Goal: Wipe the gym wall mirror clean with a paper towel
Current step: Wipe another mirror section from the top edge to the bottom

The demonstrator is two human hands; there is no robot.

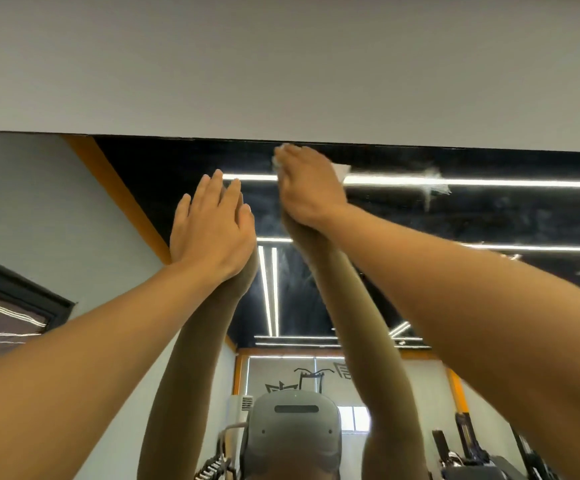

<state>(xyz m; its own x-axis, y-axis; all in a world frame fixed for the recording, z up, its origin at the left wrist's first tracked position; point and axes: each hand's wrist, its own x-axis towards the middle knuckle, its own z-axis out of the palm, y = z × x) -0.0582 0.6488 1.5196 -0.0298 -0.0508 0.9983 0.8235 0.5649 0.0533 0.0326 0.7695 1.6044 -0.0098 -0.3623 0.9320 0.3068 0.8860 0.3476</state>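
The wall mirror (489,216) fills the lower part of the view and reflects a dark ceiling with light strips. My right hand (307,188) reaches up to the mirror's top edge and presses a white paper towel (341,172) against the glass; only bits of the towel show around the fingers. My left hand (212,225) lies flat on the mirror to the left, fingers straight and together, holding nothing. A whitish smear (434,187) marks the glass to the right of the towel. Both arms are mirrored below the hands.
A plain pale wall (281,64) runs above the mirror's top edge. The mirror reflects a grey headset (293,431), an orange-trimmed wall and gym machines (472,452) at the lower right.
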